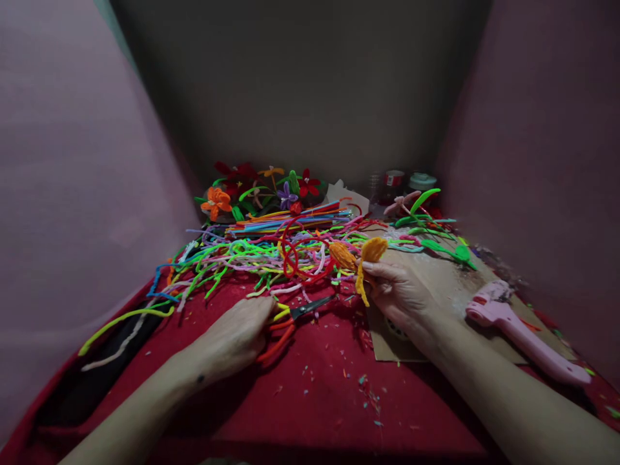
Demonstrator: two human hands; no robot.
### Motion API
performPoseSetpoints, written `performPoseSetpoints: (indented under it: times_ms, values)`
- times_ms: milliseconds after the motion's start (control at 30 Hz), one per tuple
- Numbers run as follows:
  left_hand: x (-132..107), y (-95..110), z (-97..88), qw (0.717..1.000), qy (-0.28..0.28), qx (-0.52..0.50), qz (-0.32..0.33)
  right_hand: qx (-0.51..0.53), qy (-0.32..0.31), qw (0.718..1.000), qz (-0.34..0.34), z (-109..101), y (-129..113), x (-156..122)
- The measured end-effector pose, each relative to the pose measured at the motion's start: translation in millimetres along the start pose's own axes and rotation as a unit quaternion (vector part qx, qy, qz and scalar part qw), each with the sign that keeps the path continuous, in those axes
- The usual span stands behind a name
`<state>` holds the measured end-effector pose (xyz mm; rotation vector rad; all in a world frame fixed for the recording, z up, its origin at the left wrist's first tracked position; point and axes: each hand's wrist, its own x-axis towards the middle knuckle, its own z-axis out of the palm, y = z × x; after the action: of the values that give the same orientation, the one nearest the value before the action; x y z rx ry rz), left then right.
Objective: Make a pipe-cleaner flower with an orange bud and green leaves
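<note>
My left hand is closed around the handles of a pair of scissors over the red cloth. Their dark blades point right, and orange and yellow show at the handle end. Between the fingertips of my right hand is an orange-yellow pipe-cleaner flower, its fuzzy petals spreading up, left and down. Part of the flower's base is hidden by my fingers. Just beyond both hands lies a tangled heap of coloured pipe cleaners, with red loops rising from it.
A pink glue gun rests at the right on a cardboard sheet, near green leaf pieces. Finished fuzzy flowers and straight pipe cleaners sit at the back, by a lidded jar. Fibre scraps dot the red cloth.
</note>
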<state>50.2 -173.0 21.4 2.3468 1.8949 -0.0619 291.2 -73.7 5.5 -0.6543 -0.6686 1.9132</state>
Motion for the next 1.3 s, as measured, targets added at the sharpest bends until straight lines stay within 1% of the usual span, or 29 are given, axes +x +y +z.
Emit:
performPoseSetpoints:
  times_ms: [167, 300, 367, 433, 467, 533, 600, 667, 800, 967, 1100, 1167, 1300]
  values:
    - [-8.7, -3.7, -1.5, 0.999, 0.028, 0.024, -0.007, -0.016, -0.003, 1.000, -0.001, 1.1, -2.8, -1.0]
    - [-13.9, -0.4, -1.9, 0.995, 0.063, 0.072, 0.001, -0.047, -0.017, 0.999, -0.015, 1.9, -3.6, -3.3]
    - [-14.0, 4.2, -8.8, 0.994, 0.063, 0.092, -0.021, -0.062, -0.023, 0.998, -0.012, 2.5, -3.9, -4.7]
    - [-12.7, 9.7, -20.4, 0.991, 0.044, 0.109, -0.071, -0.079, -0.030, 0.996, -0.004, 2.9, -4.3, -5.8]
    - [-11.8, 12.3, -26.9, 0.988, 0.028, 0.127, -0.085, -0.088, -0.035, 0.996, -0.001, 2.8, -4.6, -6.1]
    - [-9.8, 15.9, -39.2, 0.983, 0.005, 0.164, -0.084, -0.102, -0.047, 0.994, 0.004, 2.3, -5.5, -6.4]
    - [-7.8, 16.8, -48.1, 0.980, 0.002, 0.186, -0.067, -0.115, -0.061, 0.991, 0.015, 1.3, -6.7, -6.7]
    - [-5.9, 14.9, -52.2, 0.978, 0.003, 0.202, -0.048, -0.131, -0.075, 0.988, 0.033, 0.2, -8.0, -7.1]
    - [-3.4, 6.7, -49.3, 0.974, 0.006, 0.224, -0.015, -0.164, -0.086, 0.981, 0.052, -2.1, -9.5, -7.6]
    - [-4.5, -0.9, -40.2, 0.977, 0.016, 0.213, 0.009, -0.198, -0.095, 0.973, 0.068, -6.1, -8.3, -5.1]
    - [-6.5, 2.6, -40.6, 0.979, 0.004, 0.201, 0.028, -0.215, -0.113, 0.967, 0.072, -6.9, -7.9, -4.6]
    - [-6.6, 6.6, -42.2, 0.981, -0.005, 0.193, 0.027, -0.221, -0.123, 0.964, 0.078, -6.3, -8.1, -5.4]
    - [-5.0, 12.0, -41.3, 0.980, -0.040, 0.192, 0.023, -0.217, -0.142, 0.962, 0.090, -7.3, -7.5, -6.4]
